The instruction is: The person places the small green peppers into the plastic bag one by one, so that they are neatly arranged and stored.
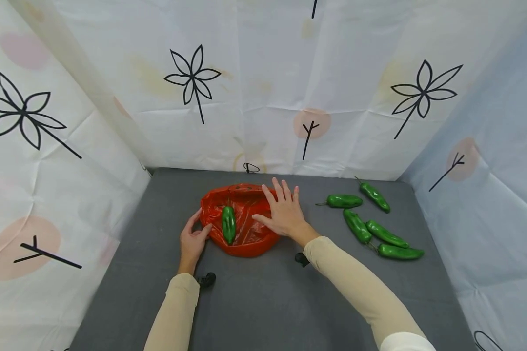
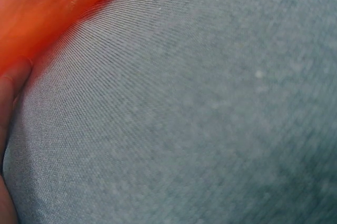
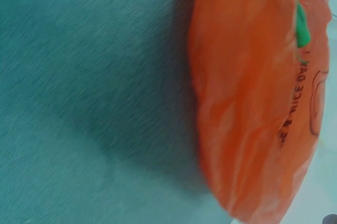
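Note:
A red plastic bag (image 1: 250, 248) lies on the grey table with its mouth spread wide. Inside it, toward the left, is a green chili pepper (image 1: 229, 225); part of it shows as a green patch in the right wrist view. My left hand (image 1: 192, 241) holds the bag's left edge between thumb and fingers. In the left wrist view, a fingertip (image 2: 20, 74) meets the bag's red plastic (image 2: 47, 8). Over the bag's right side, my right hand (image 1: 285, 213) is spread with straight fingers; whether it touches the plastic I cannot tell. Dark print shows on the bag in the right wrist view.
Several more green chili peppers (image 1: 355, 225) lie loose on the table (image 1: 254, 302) to the right of the bag. White patterned cloth (image 1: 263, 87) hangs behind the table and along both sides.

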Demonstrator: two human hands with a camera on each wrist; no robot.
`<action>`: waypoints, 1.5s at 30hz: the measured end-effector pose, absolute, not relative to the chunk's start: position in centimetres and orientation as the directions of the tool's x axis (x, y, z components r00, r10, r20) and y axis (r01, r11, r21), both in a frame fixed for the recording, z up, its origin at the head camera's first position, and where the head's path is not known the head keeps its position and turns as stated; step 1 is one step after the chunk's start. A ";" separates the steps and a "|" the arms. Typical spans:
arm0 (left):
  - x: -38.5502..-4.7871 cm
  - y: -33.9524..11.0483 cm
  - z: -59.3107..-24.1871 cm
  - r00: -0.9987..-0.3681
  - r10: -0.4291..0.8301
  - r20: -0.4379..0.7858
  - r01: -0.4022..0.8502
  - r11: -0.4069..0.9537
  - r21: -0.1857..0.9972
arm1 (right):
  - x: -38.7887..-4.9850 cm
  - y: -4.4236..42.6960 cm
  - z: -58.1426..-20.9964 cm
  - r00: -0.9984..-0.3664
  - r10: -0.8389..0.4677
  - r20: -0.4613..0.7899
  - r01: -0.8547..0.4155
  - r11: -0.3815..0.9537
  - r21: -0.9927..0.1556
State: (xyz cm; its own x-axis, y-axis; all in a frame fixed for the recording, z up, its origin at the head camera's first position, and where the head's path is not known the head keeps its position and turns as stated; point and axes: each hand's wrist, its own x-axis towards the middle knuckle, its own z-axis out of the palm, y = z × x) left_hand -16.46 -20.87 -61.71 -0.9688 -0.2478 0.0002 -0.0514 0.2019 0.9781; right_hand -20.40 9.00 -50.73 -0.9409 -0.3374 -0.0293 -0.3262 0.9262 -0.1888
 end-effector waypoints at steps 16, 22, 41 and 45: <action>-16.1 -21.0 -61.7 -0.967 -0.252 0.030 -0.024 0.209 0.978 | -20.5 14.2 -51.9 -0.959 -0.282 -0.025 -0.268 0.934 -0.236; -16.4 -21.1 -61.8 -0.967 -0.255 0.027 -0.029 0.212 0.977 | -21.0 16.6 -52.9 -0.964 -0.264 -0.004 -0.256 0.937 -0.236; -15.5 -20.5 -58.4 -0.975 -0.216 -0.058 -0.099 0.184 0.978 | -22.2 24.5 -53.9 -0.986 -0.164 -0.041 -0.155 0.974 -0.166; -15.4 -20.5 -58.3 -0.974 -0.215 -0.065 -0.105 0.179 0.978 | -22.3 25.7 -54.0 -0.986 -0.163 -0.045 -0.153 0.973 -0.172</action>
State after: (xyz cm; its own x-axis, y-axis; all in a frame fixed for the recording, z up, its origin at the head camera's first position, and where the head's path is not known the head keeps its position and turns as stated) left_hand -15.38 -20.50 -58.34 -0.9745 -0.2147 -0.0653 -0.1050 0.1789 0.9783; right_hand -22.33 25.74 -53.95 -0.9855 -0.1633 -0.0452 -0.1534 0.9730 -0.1722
